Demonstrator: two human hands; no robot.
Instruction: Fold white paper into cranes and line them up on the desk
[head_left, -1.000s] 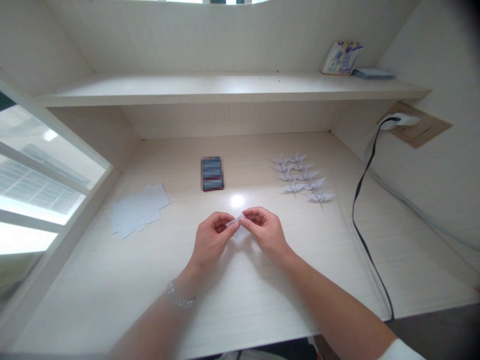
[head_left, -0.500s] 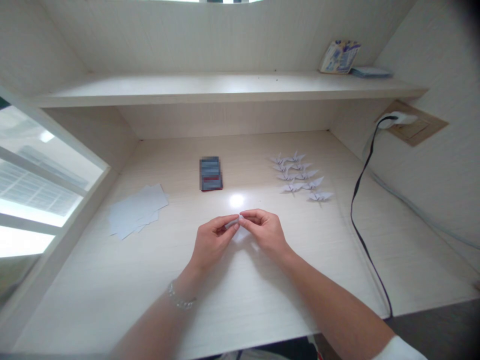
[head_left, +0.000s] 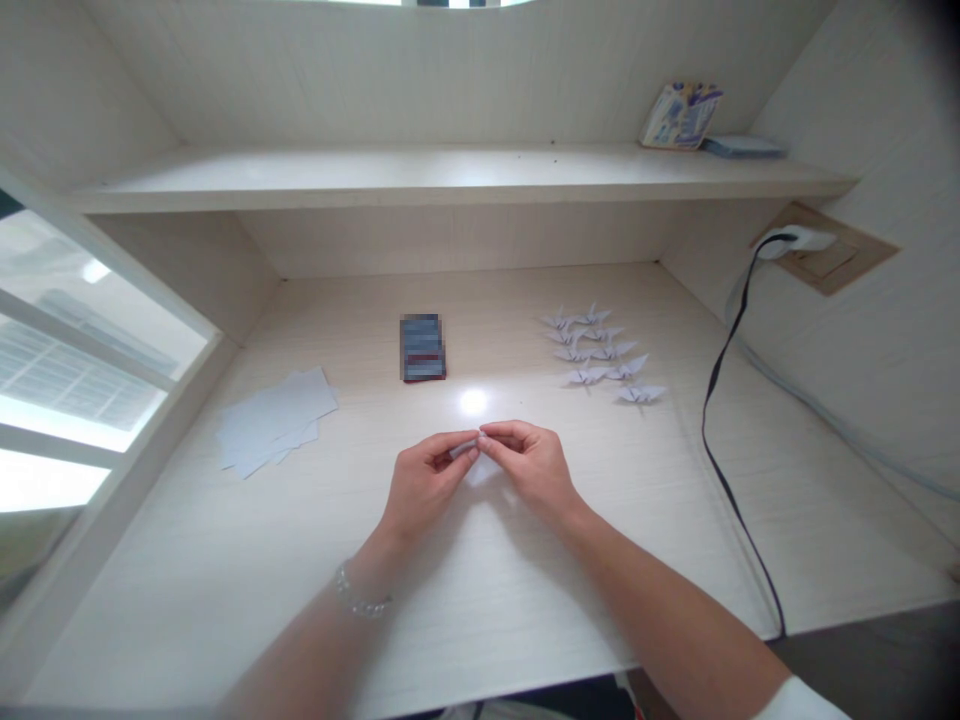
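Observation:
Both hands meet over the middle of the desk, pinching a small piece of folded white paper (head_left: 484,468) between thumbs and fingertips. My left hand (head_left: 426,482) grips its left side, and my right hand (head_left: 534,462) holds it close by at the top. The fingers cover much of the paper, so its exact folded shape is hard to make out. To the right, beyond my right hand, several white paper cranes (head_left: 600,350) stand in rows. On the left lies a loose pile of white paper sheets (head_left: 274,425), apart from my left hand.
A dark, blurred-out rectangular object (head_left: 423,347) lies behind the hands. A black cable (head_left: 712,450) runs from the wall socket (head_left: 832,250) down over the desk's right side. The shelf (head_left: 450,172) above holds a small box (head_left: 681,115). A window (head_left: 82,370) is at left.

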